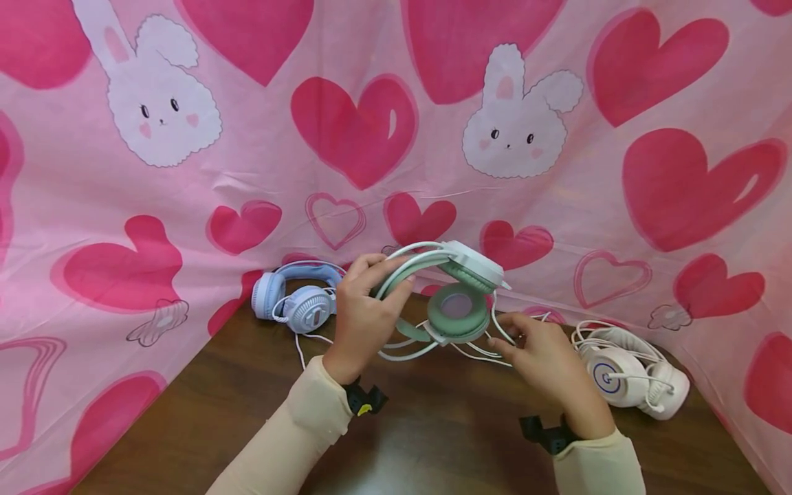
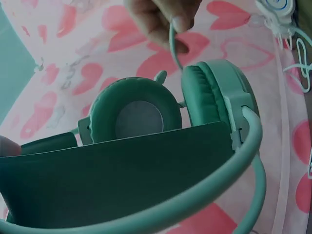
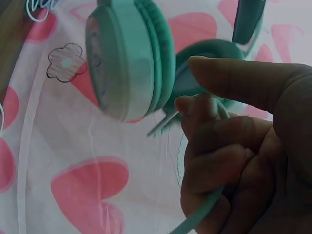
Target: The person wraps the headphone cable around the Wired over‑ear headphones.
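Left hand point(image 1: 365, 316): your fingers grip the headband point(image 1: 427, 260)
Right hand point(image 1: 547, 350): fingers pinch the cable point(image 1: 502, 326)
Green headset point(image 1: 458, 307): aloft between blue headset point(image 1: 309, 309), left, and white headset point(image 1: 626, 390), right
Cable handling: likely your step; next needs steady support

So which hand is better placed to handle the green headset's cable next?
Probably the right hand: its fingers hold the cable close to the ear cups, while the left hand is occupied gripping the headband.

L hand point(image 1: 365, 313) grips grn headset point(image 1: 456, 308), R hand point(image 1: 547, 350) pinches its cable point(image 1: 497, 322), w/ blue headset point(image 1: 308, 309) & white headset point(image 1: 628, 390) on tbl point(image 1: 445, 426).
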`<state>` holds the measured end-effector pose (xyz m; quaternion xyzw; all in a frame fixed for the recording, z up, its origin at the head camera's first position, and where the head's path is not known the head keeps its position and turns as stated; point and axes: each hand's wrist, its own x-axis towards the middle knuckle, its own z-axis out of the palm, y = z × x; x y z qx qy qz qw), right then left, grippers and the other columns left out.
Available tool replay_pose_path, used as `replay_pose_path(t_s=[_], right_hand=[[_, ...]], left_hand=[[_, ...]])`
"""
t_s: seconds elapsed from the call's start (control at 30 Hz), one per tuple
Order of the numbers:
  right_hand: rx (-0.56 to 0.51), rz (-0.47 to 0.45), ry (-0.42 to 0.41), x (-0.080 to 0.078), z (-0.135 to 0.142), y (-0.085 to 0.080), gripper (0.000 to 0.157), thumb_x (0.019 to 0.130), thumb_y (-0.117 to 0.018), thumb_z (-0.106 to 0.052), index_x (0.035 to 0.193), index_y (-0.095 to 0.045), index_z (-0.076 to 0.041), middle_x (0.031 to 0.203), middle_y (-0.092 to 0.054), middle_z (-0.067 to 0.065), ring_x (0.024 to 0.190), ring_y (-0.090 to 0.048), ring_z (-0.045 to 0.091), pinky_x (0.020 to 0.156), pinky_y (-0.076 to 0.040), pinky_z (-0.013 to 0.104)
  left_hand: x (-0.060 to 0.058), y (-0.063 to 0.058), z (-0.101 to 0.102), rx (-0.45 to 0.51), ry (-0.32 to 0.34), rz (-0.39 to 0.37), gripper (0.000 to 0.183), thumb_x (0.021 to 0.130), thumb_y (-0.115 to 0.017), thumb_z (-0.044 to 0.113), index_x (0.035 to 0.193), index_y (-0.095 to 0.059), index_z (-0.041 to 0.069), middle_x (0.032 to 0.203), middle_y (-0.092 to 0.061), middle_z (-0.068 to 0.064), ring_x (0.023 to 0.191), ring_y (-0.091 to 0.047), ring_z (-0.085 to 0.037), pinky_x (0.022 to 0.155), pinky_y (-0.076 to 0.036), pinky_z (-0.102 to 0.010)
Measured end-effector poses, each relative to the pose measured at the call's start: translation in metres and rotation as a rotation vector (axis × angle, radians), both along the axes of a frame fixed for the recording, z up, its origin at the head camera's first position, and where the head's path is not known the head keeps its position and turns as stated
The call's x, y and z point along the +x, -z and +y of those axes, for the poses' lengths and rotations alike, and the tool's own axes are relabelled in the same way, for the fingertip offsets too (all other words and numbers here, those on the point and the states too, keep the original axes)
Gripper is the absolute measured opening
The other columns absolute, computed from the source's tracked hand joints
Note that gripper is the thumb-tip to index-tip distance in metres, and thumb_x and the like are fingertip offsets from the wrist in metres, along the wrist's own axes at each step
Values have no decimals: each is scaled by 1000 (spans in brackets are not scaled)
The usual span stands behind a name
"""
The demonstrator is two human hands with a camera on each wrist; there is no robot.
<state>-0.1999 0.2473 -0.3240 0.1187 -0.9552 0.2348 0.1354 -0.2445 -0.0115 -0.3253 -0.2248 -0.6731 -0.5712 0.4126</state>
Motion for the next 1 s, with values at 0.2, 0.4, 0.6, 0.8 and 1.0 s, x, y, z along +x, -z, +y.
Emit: replay_pose_path(t_s=[0.2,0.4,0.6,0.8,1.0], right_hand=[[-6,2,-39,0,-5,4,28,81,-78,-17,107,-69,-10,75,-60,-9,66,-53,11,59,-44,32],[19,-5,-92,2,-8,3,19,87,-72,-15,105,-71,-9,69,-56,-11,61,-50,9,55,-43,29],[94,51,-114,5,-9,-1,4,88,-72,-17,90,-73,-14,65,-54,-12,60,-47,9,53,-41,28],[146,90,-138,11,-11,-5,7,84,-76,-18,79,-71,-19,59,-50,-17,56,-44,6,50,-38,26],[169,64,-141,17,-12,-9,19,77,-81,-17,71,-65,-23,56,-47,-18,55,-43,4,49,-39,25]], left_hand=[[8,3,12,-63,38,-34,26,81,-76,17,107,-77,19,101,-62,3,91,-58,-12,71,-50,-30],[13,7,20,-150,40,-9,27,80,-78,16,106,-77,18,99,-64,2,91,-59,-11,72,-50,-26],[14,9,22,-230,72,5,28,79,-79,16,106,-77,15,96,-64,3,87,-59,-9,69,-48,-23],[16,9,24,-300,108,-28,28,80,-78,20,108,-77,17,96,-63,5,87,-57,-6,69,-48,-23],[18,10,27,-367,189,-47,26,80,-78,20,106,-77,17,96,-62,7,86,-55,-5,68,-48,-21]])
